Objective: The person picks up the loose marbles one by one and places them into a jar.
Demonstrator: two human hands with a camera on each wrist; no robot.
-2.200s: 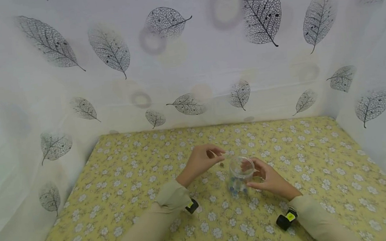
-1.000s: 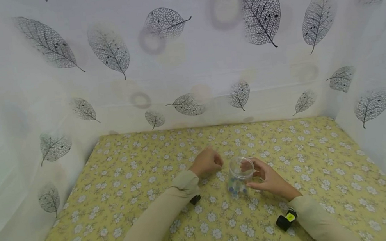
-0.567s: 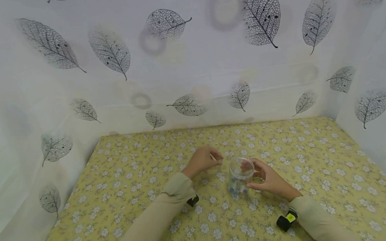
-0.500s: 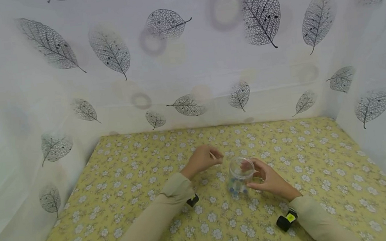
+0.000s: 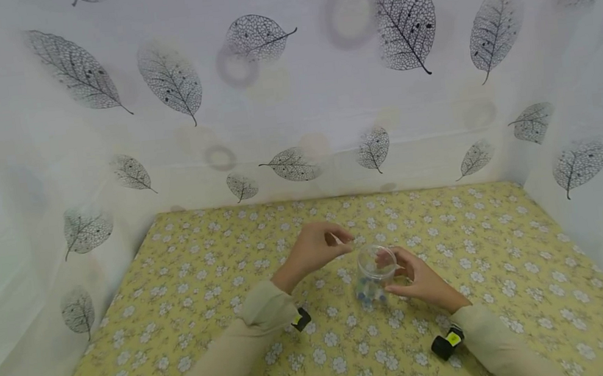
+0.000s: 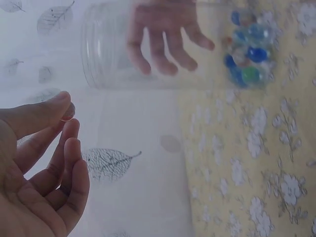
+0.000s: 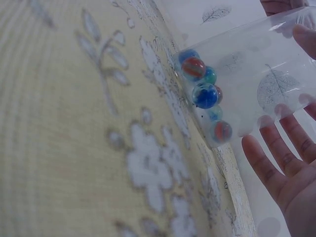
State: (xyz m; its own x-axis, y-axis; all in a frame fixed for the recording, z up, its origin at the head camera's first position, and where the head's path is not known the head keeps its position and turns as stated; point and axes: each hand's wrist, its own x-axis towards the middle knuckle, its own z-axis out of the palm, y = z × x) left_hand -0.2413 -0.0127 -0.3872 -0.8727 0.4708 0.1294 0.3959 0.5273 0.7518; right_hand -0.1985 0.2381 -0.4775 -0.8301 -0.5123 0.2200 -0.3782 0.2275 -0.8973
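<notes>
A clear plastic jar [image 5: 378, 272] stands upright on the flowered cloth, its open mouth facing up. Several glass marbles [image 7: 205, 95], blue, green and red, lie at its bottom. My right hand [image 5: 418, 277] holds the jar from the right, thumb on the near side and fingertips against the far wall. Just left of the jar's mouth, slightly above rim height, my left hand [image 5: 319, 247] pinches a small reddish clear marble [image 6: 68, 112] between thumb and forefinger. The other fingers of that hand are curled. In the head view this marble is too small to make out.
A yellow flowered cloth [image 5: 220, 251] covers the table. White curtain [image 5: 291, 91] with printed leaves closes off the back and both sides. A black wrist camera [image 5: 444, 347] sits under the right wrist, another black wrist camera [image 5: 301, 319] under the left.
A small dark marble seen on the cloth earlier is gone from there. My left hand reached down there, then rose and moved right toward the jar's mouth. Right hand and jar have stayed still.
</notes>
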